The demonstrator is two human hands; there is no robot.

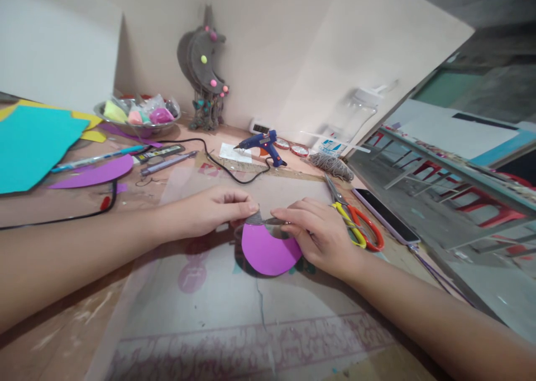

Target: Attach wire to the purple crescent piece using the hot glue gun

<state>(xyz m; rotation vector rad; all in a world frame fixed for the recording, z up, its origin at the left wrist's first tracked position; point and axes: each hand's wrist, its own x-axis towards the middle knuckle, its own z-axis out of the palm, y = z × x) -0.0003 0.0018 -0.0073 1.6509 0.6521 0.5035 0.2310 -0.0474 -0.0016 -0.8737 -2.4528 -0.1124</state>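
A purple crescent-shaped cutout (270,252) hangs between my hands, its upper left tip wound with grey yarn (253,218). My left hand (228,205) is closed in a pinch on that wrapped tip. Thumb and fingers together, my right hand (320,230) is at the crescent's right end and inner curve. A small grey length, apparently yarn, shows at its fingertips, partly hidden by the fingers. Below the crescent, a loose grey strand (262,303) trails over the translucent sheet (176,314).
Orange-and-yellow-handled scissors (360,225) and a phone (387,215) lie at right. A blue glue gun (262,142), a yarn skein (330,166) and a decorated grey moon (203,63) stand behind. Teal sheets (37,146), pens and a bowl (138,125) of colourful packets occupy the left.
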